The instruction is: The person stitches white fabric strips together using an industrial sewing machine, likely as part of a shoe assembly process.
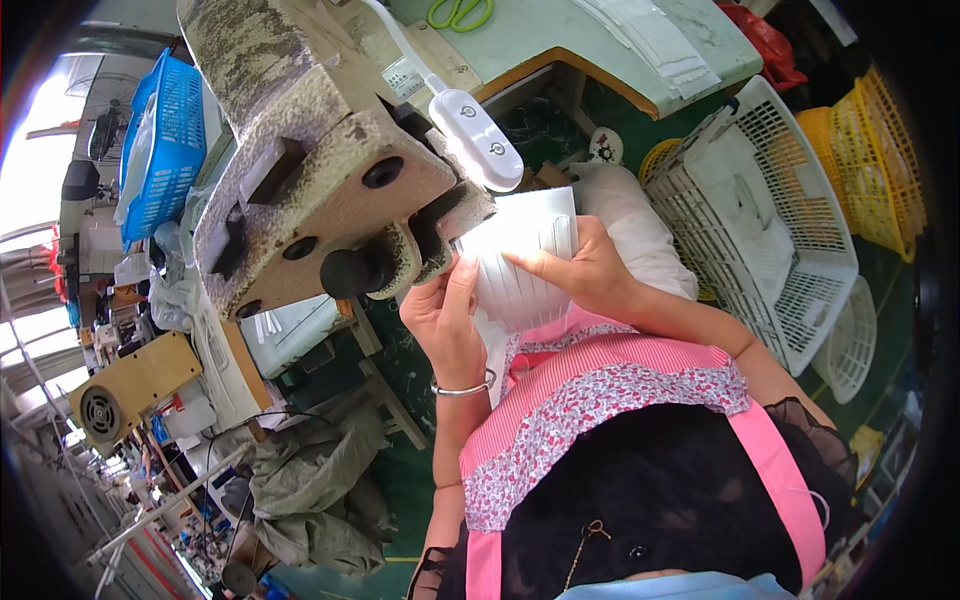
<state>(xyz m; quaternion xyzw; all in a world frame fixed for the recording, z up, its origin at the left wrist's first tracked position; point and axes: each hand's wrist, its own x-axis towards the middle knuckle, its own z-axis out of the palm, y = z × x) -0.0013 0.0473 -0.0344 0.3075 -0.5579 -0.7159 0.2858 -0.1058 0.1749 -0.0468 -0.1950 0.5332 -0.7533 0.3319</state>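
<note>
Between my hands is a fanned stack of thin white pieces (pixel 518 285), its edges showing as curved lines; whether they are cloth or card I cannot tell. My left hand (pixel 445 318) pinches the stack's left edge, close under the machine head. With the thumb on top, my right hand (pixel 590 268) grips its right side, and the fingers underneath are hidden. The speckled machine head (pixel 335 190) with a black knob (pixel 348 272) stands just to the left. A white lamp (pixel 476 140) with two buttons hangs above the stack.
Green scissors (pixel 460 12) and more white strips (pixel 650 45) lie on the pale table (pixel 560 28) beyond. To the right stands a white basket (pixel 815 300) with white pieces in it, beside yellow baskets (pixel 885 150). A blue basket (pixel 165 150) is at far left.
</note>
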